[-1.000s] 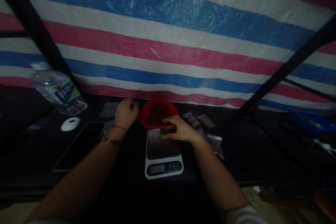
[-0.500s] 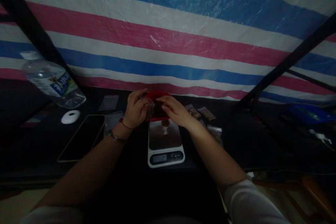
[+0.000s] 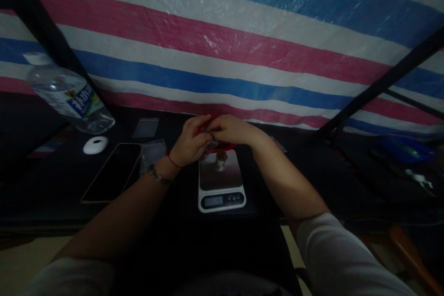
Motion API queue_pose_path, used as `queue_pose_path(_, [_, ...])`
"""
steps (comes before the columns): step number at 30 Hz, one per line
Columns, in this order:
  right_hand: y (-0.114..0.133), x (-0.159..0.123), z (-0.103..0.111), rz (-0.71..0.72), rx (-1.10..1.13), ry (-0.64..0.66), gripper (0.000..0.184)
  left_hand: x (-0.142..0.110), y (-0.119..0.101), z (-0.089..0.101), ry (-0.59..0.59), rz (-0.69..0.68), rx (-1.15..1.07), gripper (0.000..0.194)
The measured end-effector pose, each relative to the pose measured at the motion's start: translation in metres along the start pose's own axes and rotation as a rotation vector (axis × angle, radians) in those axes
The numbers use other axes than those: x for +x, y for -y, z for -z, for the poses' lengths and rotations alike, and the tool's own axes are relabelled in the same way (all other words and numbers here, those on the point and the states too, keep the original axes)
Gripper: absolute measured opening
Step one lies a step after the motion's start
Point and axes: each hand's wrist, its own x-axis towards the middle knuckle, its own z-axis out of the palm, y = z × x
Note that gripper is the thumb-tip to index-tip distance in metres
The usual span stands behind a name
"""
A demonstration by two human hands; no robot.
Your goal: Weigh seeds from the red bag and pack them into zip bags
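Note:
My left hand point(image 3: 192, 143) is closed on a small clear plastic bag point(image 3: 211, 145), at the near left edge of a red container point(image 3: 229, 148). Close against it, my right hand point(image 3: 227, 129) reaches over the container with its fingers bent down at the bag. Its fingertips are pressed together and partly hidden, so what they hold cannot be made out. Dark brown bits lie in the container. Just in front is a white kitchen scale point(image 3: 222, 182) with a lit display. A small white cup point(image 3: 221, 159) heaped with brown bits stands on its metal plate.
To the left lie a phone point(image 3: 111, 173), a white oval case point(image 3: 95, 145) and flat clear bags point(image 3: 145, 127). A large clear bottle point(image 3: 69, 95) stands behind them. Striped plastic sheeting point(image 3: 222, 55) hangs at the back, between dark metal posts point(image 3: 378, 85).
My right hand has moved from over the container's contents up against my left hand and the bag. My right forearm now covers most of the filled bags on the right. The view has shifted slightly.

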Motion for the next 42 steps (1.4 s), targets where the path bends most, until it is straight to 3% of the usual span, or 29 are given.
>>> queue_pose_path(4, [0.001, 0.006, 0.0, -0.02, -0.071, -0.035, 0.023, 0.001, -0.003, 0.002, 0.037, 0.081, -0.002, 0.021])
queue_pose_path(9, [0.002, 0.012, -0.001, -0.052, -0.072, -0.178, 0.023, 0.002, 0.0, -0.001, -0.05, 0.201, 0.012, 0.079])
queue_pose_path(11, [0.002, 0.014, -0.003, -0.069, -0.071, -0.192, 0.018, 0.002, 0.002, -0.003, -0.036, 0.235, 0.007, 0.086])
queue_pose_path(18, [0.001, 0.018, -0.008, -0.012, -0.155, -0.15, 0.014, 0.005, 0.002, -0.005, 0.0, 0.235, -0.072, 0.053])
queue_pose_path(21, [-0.004, 0.01, -0.007, 0.038, -0.09, -0.278, 0.014, 0.005, 0.003, -0.006, 0.034, 0.278, -0.095, 0.04])
queue_pose_path(24, [-0.02, -0.012, -0.01, 0.025, 0.072, -0.458, 0.022, 0.004, 0.005, -0.007, 0.063, 0.34, -0.104, 0.04])
queue_pose_path(27, [-0.043, -0.041, -0.024, 0.03, 0.295, -0.399, 0.025, 0.002, 0.007, -0.007, 0.092, 0.37, -0.133, 0.047])
queue_pose_path(29, [-0.056, -0.058, -0.039, 0.0, 0.388, -0.32, 0.043, 0.0, 0.008, -0.007, 0.113, 0.375, -0.165, 0.051])
queue_pose_path(31, [-0.064, -0.068, -0.056, -0.034, 0.345, -0.266, 0.059, -0.001, 0.009, -0.007, 0.131, 0.38, -0.198, 0.054])
queue_pose_path(33, [-0.066, -0.072, -0.069, -0.054, 0.248, -0.27, 0.063, -0.001, 0.01, -0.008, 0.156, 0.387, -0.224, 0.052])
queue_pose_path(38, [-0.059, -0.066, -0.083, 0.014, 0.176, -0.331, 0.039, -0.001, 0.011, -0.01, 0.227, 0.414, -0.191, 0.043])
queue_pose_path(42, [-0.06, -0.064, -0.088, -0.05, 0.421, -0.53, 0.037, 0.0, 0.007, -0.01, 0.313, 0.403, -0.201, 0.036])
